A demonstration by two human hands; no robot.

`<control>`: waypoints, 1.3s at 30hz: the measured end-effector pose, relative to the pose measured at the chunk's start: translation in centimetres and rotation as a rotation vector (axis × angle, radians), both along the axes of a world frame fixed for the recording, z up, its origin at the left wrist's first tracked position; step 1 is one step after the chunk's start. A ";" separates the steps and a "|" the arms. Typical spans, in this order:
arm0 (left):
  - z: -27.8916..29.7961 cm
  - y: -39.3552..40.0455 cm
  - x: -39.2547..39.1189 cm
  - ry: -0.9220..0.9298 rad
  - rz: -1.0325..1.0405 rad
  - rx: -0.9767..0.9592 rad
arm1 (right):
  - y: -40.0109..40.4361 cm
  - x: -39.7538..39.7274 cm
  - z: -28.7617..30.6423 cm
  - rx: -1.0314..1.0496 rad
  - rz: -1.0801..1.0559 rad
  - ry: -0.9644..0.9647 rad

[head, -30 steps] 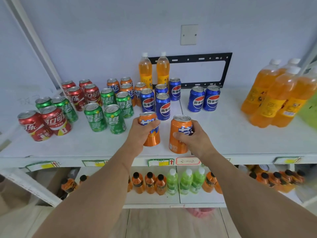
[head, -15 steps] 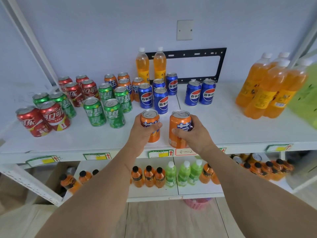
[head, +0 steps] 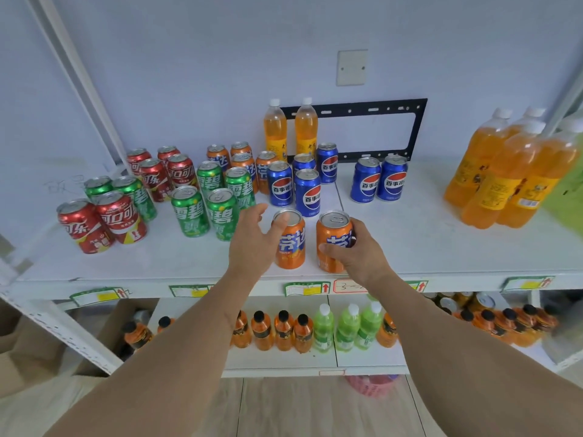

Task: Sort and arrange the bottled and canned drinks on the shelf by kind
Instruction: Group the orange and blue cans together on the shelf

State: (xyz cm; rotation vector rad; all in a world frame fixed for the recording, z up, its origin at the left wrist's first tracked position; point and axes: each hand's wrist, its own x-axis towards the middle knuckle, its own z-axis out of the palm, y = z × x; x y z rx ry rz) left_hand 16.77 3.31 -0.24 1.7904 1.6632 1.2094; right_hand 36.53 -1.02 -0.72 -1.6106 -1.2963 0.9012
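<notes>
Fingers (head: 339, 247) of the right hand (head: 356, 257) wrap one upright orange can (head: 332, 234); left hand (head: 252, 244) fingers spread loose, thumb touching the second orange can (head: 291, 244) at three o'clock, on the shelf (head: 441, 247) front.

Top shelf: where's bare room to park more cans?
Free: the stretch between the two blue cans and the big orange bottles, plus the front edge below the red cans. Crowded: the left-centre can cluster.

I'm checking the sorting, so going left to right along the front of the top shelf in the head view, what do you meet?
Red cola cans → green soda cans → left hand → two orange soda cans → right hand → large orange drink bottles.
</notes>
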 end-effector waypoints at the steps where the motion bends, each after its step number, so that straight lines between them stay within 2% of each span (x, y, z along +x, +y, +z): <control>1: 0.0 -0.2 -0.3 0.098 0.011 0.056 | 0.2 -0.2 -0.1 -0.005 0.006 0.001; 4: -0.5 -0.5 -1.2 0.232 0.034 0.116 | 1.1 -0.7 -0.4 -0.010 0.003 0.014; 16: -0.6 -0.3 -2.9 0.291 0.047 0.111 | 2.4 -1.5 -0.8 -0.075 0.025 0.004; 23: 2.2 1.7 -2.7 0.258 -0.018 0.173 | 2.4 0.0 3.7 0.010 -0.118 -0.098; 27: 3.8 4.0 -1.5 0.276 -0.044 0.195 | 4.5 0.8 5.7 0.033 -0.123 -0.165; 34: 5.2 10.1 0.6 0.259 -0.096 0.129 | 10.8 1.8 6.0 -0.019 -0.037 -0.185; 39: 4.0 14.8 1.6 0.170 -0.059 -0.099 | 15.9 2.0 3.9 -0.128 0.103 -0.113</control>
